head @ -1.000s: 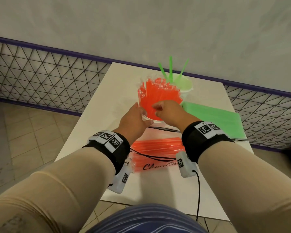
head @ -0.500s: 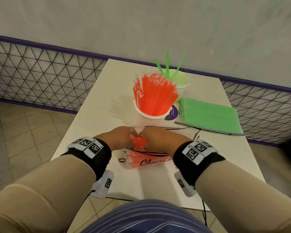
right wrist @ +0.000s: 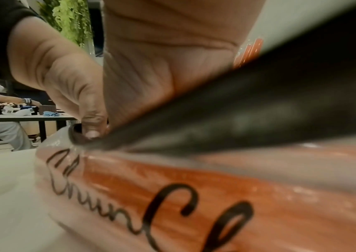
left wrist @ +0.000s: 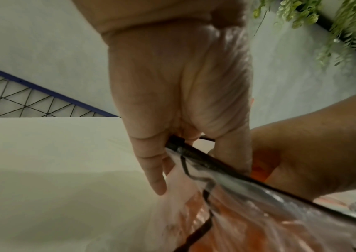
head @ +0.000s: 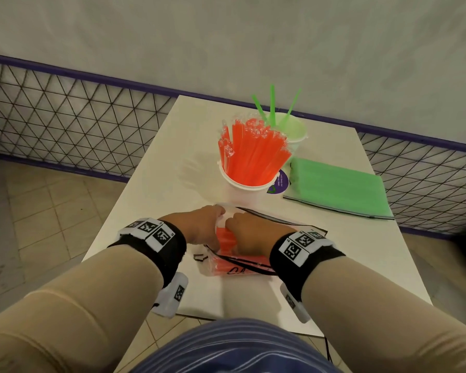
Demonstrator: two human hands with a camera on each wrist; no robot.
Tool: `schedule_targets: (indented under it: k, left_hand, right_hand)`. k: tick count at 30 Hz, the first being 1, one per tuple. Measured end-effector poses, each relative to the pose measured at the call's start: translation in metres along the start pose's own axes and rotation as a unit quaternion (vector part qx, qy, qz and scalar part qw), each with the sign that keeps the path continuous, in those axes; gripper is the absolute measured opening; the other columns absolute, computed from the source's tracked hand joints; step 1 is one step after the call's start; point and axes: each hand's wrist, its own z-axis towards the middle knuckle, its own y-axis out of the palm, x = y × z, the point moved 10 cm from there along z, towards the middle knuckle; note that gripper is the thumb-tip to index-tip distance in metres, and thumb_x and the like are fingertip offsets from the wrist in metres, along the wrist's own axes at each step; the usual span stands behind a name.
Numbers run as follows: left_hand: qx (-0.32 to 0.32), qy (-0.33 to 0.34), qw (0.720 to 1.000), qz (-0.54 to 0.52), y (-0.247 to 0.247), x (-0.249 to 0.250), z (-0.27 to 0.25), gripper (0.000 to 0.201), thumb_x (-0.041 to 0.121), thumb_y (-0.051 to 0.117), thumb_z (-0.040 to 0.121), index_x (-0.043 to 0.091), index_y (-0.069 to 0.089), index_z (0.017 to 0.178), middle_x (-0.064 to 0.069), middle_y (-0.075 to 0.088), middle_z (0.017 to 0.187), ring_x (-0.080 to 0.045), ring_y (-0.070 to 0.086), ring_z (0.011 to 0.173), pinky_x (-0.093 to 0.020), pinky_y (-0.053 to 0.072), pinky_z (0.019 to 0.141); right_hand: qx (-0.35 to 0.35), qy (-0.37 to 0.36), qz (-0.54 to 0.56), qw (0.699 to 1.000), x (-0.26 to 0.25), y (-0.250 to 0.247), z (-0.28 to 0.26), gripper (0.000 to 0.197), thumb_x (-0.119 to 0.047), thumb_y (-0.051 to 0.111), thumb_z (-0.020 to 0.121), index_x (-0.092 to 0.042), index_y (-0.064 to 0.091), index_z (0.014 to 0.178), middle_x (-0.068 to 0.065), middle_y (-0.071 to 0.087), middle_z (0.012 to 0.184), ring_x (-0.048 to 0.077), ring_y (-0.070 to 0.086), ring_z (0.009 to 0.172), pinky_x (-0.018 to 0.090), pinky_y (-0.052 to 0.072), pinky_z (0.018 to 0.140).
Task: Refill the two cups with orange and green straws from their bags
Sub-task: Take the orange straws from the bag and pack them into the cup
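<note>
Orange straws point(head: 249, 154) fill the near cup point(head: 244, 191); the green cup point(head: 293, 130) holds three. Both hands' fingers point(left wrist: 151, 163) pinch the orange bag point(head: 240, 261) on the bench point(head: 156, 189); the green bag point(head: 337, 188) lies untouched.

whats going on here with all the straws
A person is refilling straw cups at a small white table. Both hands, left and right, grip the mouth of the orange bag, which lies flat near the table's front edge. The near cup is already packed with orange straws. The green cup behind it holds only three, and the green bag lies untouched beside the cups.
</note>
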Motion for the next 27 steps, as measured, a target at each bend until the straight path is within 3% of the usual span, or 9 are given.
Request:
schedule_targets:
  k: [4, 10, 15, 19, 21, 23, 25, 27]
  left_hand:
    - [0.008, 0.003, 1.000, -0.003, -0.001, -0.001, 0.000, 0.114, 0.023, 0.088, 0.061, 0.018, 0.020, 0.151, -0.003, 0.036, 0.150, -0.025, 0.048, 0.124, -0.039, 0.047, 0.099]
    - [0.020, -0.001, 0.999, -0.035, -0.003, -0.006, -0.001, 0.108, 0.020, 0.088, 0.063, 0.018, 0.024, 0.150, -0.004, 0.044, 0.142, -0.024, 0.054, 0.116, -0.034, 0.049, 0.095]
    - [0.022, 0.007, 0.997, -0.080, -0.002, -0.008, 0.002, 0.086, 0.028, 0.090, 0.059, 0.023, 0.047, 0.133, 0.001, 0.062, 0.119, -0.022, 0.060, 0.108, -0.039, 0.049, 0.097]
    - [0.028, -0.002, 0.996, -0.080, -0.005, -0.010, -0.001, 0.086, 0.038, 0.084, 0.069, 0.024, 0.041, 0.142, -0.001, 0.054, 0.136, -0.021, 0.054, 0.118, -0.037, 0.043, 0.103]
    - [0.026, -0.006, 0.999, -0.044, -0.009, -0.009, -0.003, 0.072, 0.045, 0.077, 0.075, 0.028, 0.045, 0.137, 0.000, 0.047, 0.139, -0.021, 0.049, 0.122, -0.034, 0.040, 0.101]
    - [0.046, 0.004, 0.999, -0.015, -0.021, -0.003, -0.006, 0.047, 0.049, 0.073, 0.079, 0.030, 0.058, 0.119, 0.000, 0.048, 0.129, -0.019, 0.051, 0.108, -0.031, 0.043, 0.089]
    - [0.108, 0.011, 0.994, -0.034, -0.040, 0.004, -0.009, 0.030, 0.045, 0.073, 0.080, 0.021, 0.062, 0.095, -0.002, 0.054, 0.110, -0.018, 0.055, 0.087, -0.030, 0.045, 0.072]
    - [0.195, 0.014, 0.975, -0.108, -0.062, 0.008, -0.013, 0.032, 0.040, 0.076, 0.079, 0.013, 0.058, 0.079, -0.003, 0.058, 0.092, -0.021, 0.057, 0.073, -0.027, 0.043, 0.059]
  right_hand:
    - [0.031, -0.015, 0.015, 0.999, -0.001, -0.006, -0.002, 0.033, -0.035, 0.059, 0.089, -0.011, 0.057, 0.112, 0.009, 0.058, 0.106, 0.027, 0.056, 0.096, 0.033, 0.040, 0.077]
    - [0.074, -0.021, 0.077, 0.994, 0.003, -0.021, -0.012, 0.017, -0.024, 0.056, 0.090, -0.014, 0.057, 0.104, 0.007, 0.060, 0.102, 0.025, 0.057, 0.093, 0.032, 0.040, 0.073]
    - [0.157, -0.029, 0.128, 0.979, 0.005, -0.053, -0.020, 0.010, -0.012, 0.060, 0.084, -0.015, 0.059, 0.093, 0.006, 0.063, 0.095, 0.023, 0.056, 0.088, 0.030, 0.036, 0.070]
    - [0.177, -0.001, 0.215, 0.961, 0.017, -0.072, -0.032, 0.007, -0.017, 0.062, 0.090, -0.015, 0.057, 0.094, -0.001, 0.064, 0.089, 0.016, 0.058, 0.081, 0.027, 0.039, 0.068]
    - [0.191, 0.023, 0.293, 0.937, 0.027, -0.090, -0.044, 0.014, -0.022, 0.064, 0.092, -0.019, 0.059, 0.104, -0.007, 0.066, 0.098, 0.010, 0.061, 0.088, 0.026, 0.044, 0.073]
    - [0.210, 0.042, 0.388, 0.896, 0.038, -0.111, -0.059, 0.028, -0.026, 0.066, 0.091, -0.029, 0.058, 0.118, -0.014, 0.065, 0.109, 0.003, 0.060, 0.095, 0.022, 0.045, 0.080]
    - [0.248, 0.060, 0.462, 0.850, 0.052, -0.137, -0.077, 0.040, -0.031, 0.069, 0.089, -0.034, 0.056, 0.127, -0.018, 0.062, 0.115, 0.003, 0.059, 0.103, 0.023, 0.042, 0.090]
    - [0.307, 0.066, 0.507, 0.803, 0.064, -0.167, -0.093, 0.038, -0.034, 0.072, 0.085, -0.031, 0.059, 0.121, -0.011, 0.067, 0.114, 0.009, 0.063, 0.103, 0.031, 0.047, 0.095]
